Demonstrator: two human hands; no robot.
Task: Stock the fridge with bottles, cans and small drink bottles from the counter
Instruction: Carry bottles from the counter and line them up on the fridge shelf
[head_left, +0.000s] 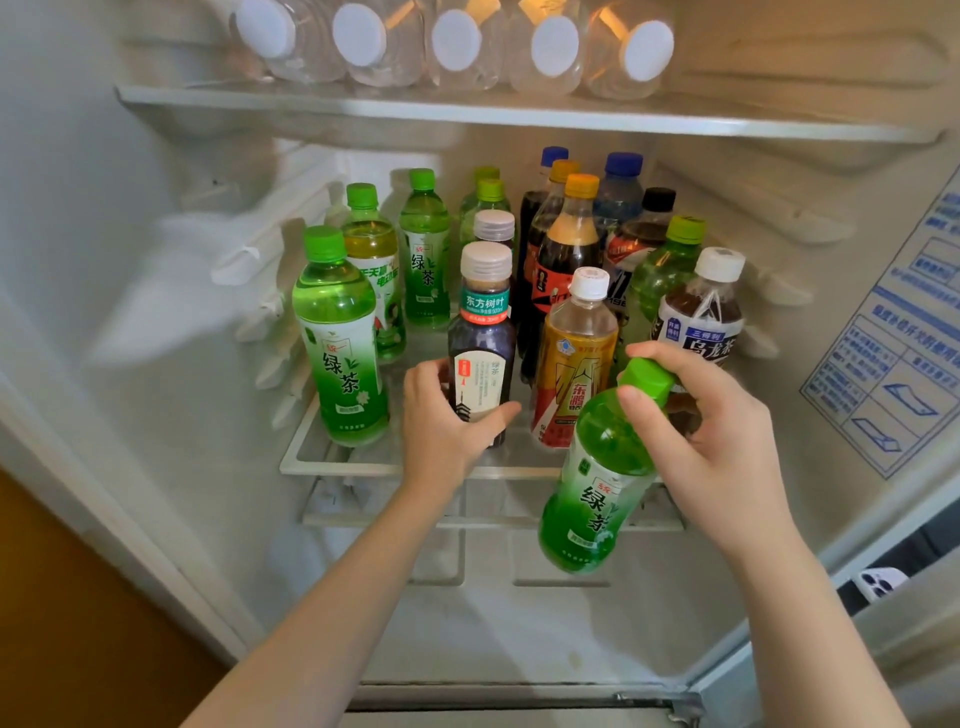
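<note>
Two hands share the job: our left hand (447, 415) wraps the dark, grey-capped tea bottle (480, 332) on the glass fridge shelf (358, 467), probably to clear a gap. Our right hand (722, 447) grips the green plastic tea bottle (597, 483) by its neck, tilted just before the shelf.

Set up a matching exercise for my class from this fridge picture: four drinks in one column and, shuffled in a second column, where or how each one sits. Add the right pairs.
Column A
1. nearest green tea bottle
2. front dark tea bottle
3. yellow energy drink bottle
4. water bottles

Column B
a. lying on the upper shelf, white caps facing out
b. standing on the middle shelf, gripped by the left hand
c. held tilted by the right hand, in front of the middle shelf
d. standing on the middle shelf, white cap on top

Pairs: 1-c, 2-b, 3-d, 4-a
</note>
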